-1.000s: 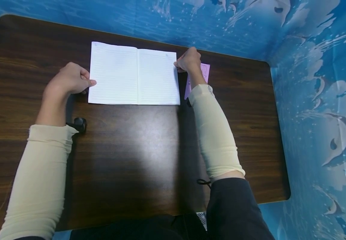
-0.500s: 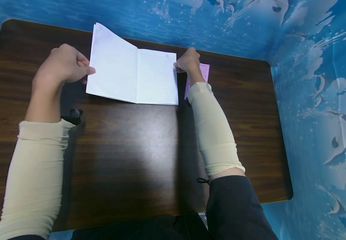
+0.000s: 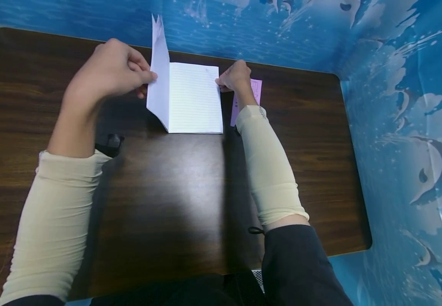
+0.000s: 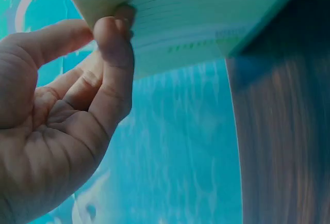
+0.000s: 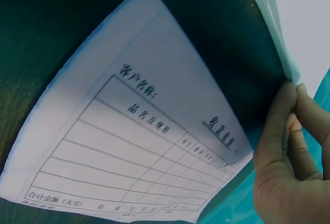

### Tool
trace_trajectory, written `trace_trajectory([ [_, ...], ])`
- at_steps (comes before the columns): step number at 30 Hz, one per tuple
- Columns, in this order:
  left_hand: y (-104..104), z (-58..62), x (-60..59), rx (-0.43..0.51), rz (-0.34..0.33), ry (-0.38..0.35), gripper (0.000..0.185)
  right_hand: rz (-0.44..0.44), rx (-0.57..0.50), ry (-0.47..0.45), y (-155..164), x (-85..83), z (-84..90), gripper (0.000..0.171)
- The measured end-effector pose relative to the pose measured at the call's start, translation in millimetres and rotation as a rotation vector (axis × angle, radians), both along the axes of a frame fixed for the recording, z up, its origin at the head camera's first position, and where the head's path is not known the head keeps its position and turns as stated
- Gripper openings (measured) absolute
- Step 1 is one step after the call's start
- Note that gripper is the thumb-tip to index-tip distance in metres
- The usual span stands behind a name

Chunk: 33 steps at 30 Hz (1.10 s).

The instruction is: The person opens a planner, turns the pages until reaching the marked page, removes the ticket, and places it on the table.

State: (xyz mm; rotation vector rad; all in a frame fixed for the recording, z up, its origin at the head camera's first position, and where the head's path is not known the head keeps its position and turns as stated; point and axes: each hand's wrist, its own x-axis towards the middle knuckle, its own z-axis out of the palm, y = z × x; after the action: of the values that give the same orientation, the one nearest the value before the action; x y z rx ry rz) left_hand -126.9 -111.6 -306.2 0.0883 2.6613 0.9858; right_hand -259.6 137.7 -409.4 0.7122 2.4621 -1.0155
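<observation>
A lined notebook (image 3: 195,100) lies near the far edge of the table, its right half flat and its left half raised nearly upright. My left hand (image 3: 115,74) pinches the outer edge of that raised half between thumb and fingers. The left wrist view shows the notebook's outer cover (image 4: 196,22), greenish with printing, above the pinching fingertips. With thumb and fingertips my right hand (image 3: 237,76) pinches the right edge of the flat half. A pink printed form (image 3: 256,90) with a ruled grid lies beside the notebook, partly hidden under the right wrist.
The dark wood table (image 3: 182,204) has a blue dolphin-patterned sheet (image 3: 404,140) behind it and along its right side. Black wrist straps (image 3: 111,144) show at the cuffs of the pale sleeves.
The left hand has lifted the notebook's left half from lying flat and swung it up and rightward about the fold. The right hand has stayed at the right edge.
</observation>
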Motion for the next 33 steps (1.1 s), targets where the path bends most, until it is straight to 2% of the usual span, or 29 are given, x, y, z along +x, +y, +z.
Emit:
trace_trajectory([
  [5,32.6,-3.9,-6.4,0.075,-0.060,0.006,0.029,0.012,-0.063,0.020,4.4,0.8,-5.4,0.015],
  [11,69.5,-18.2,-14.2,0.119,-0.108,-0.023,0.022,0.061,-0.120,0.054,4.0,4.0,-6.4,0.012],
  [15,92.0,-35.0,-17.7,0.117,-0.108,-0.047,0.024,0.067,-0.115,0.046,2.8,3.9,-3.8,0.012],
  [21,120.3,-71.1,-20.6,0.090,-0.128,-0.069,0.030,0.063,-0.089,0.048,2.4,6.1,-4.4,0.004],
  [25,132.2,-94.6,-21.0,0.042,-0.093,-0.096,0.029,0.075,-0.099,0.052,-0.3,8.3,-6.4,0.005],
  [27,136.4,-104.4,-20.0,-0.007,-0.063,-0.080,0.026,0.099,-0.090,0.057,-1.5,8.8,-7.0,0.007],
  [30,141.3,-113.1,-17.7,-0.072,-0.025,-0.043,0.023,0.134,-0.074,0.064,-2.7,8.7,-6.7,0.009],
  [33,143.7,-116.8,-16.3,-0.105,-0.011,-0.016,0.022,0.156,-0.074,0.064,-2.7,8.3,-6.3,0.010],
])
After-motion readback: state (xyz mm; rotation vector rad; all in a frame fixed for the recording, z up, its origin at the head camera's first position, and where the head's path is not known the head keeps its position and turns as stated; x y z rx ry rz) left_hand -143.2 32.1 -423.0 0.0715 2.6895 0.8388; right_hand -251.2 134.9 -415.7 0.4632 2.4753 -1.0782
